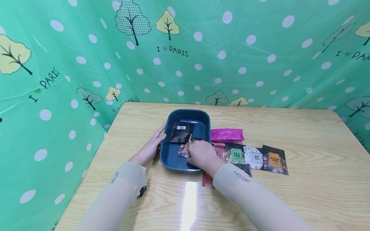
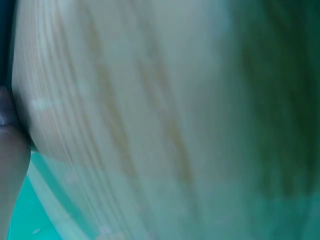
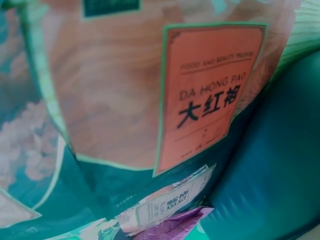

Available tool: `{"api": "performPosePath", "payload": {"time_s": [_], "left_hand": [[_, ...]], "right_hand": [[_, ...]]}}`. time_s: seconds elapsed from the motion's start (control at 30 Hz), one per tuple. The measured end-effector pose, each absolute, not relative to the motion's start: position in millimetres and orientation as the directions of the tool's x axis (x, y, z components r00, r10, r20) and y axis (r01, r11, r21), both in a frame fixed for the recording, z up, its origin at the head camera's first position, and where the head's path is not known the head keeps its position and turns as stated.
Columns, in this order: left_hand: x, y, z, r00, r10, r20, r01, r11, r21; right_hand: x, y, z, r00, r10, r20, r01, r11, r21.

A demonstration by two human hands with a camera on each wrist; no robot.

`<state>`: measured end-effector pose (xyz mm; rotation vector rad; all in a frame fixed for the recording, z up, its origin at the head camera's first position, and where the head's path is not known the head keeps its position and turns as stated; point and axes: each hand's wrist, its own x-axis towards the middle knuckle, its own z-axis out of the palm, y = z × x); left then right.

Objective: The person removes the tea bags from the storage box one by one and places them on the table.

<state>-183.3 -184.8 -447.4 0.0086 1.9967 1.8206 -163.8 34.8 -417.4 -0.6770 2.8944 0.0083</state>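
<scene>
A dark blue rectangular tub [image 1: 208, 123] stands on the table, and my left hand [image 1: 150, 148] rests along its left side with fingers fairly straight against the outer wall. Inside the tub my right hand [image 1: 203, 155] reaches down with curled fingers, pinching a small patterned tea packet [image 1: 182, 150] partly covered by the hand. Just behind lies a black packet [image 1: 180, 132] with a white barcode label. The right wrist view shows a Da Hong Pao tea packet [image 3: 210, 100] close up, beside the tub's outer wall [image 3: 280, 150]. Only the edge of my left hand enters the left wrist view.
Right of the tub lie a pink packet [image 1: 226, 135], a green-labelled packet [image 1: 235, 154], a white one [image 1: 254, 158] and an orange-labelled one [image 1: 274, 160]. A red packet [image 1: 207, 180] is partly under my right forearm. A green printed curtain [image 1: 185, 80] backs the wooden table [image 1: 312, 144].
</scene>
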Motion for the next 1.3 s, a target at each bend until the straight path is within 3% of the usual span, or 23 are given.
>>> {"api": "performPosePath", "payload": {"time_s": [0.3, 0.83, 1.3], "left_hand": [[-184.8, -183.5, -445.3, -0.900, 0.282, -0.334, -0.305, 0.141, 0.942], [-185.2, -184.5, -446.2, -0.903, 0.281, -0.324, -0.294, 0.144, 0.945], [-185.6, -184.8, -447.0, -0.901, 0.291, -0.323, -0.291, 0.148, 0.945]], "right_hand": [[-166.0, 35.6, -415.7, -0.843, -0.504, -0.188, -0.504, 0.862, -0.052], [-166.2, 34.7, -416.0, -0.845, -0.508, -0.168, -0.509, 0.860, -0.043], [-164.0, 39.7, -415.9, -0.877, -0.479, -0.047, -0.464, 0.867, -0.184]]}}
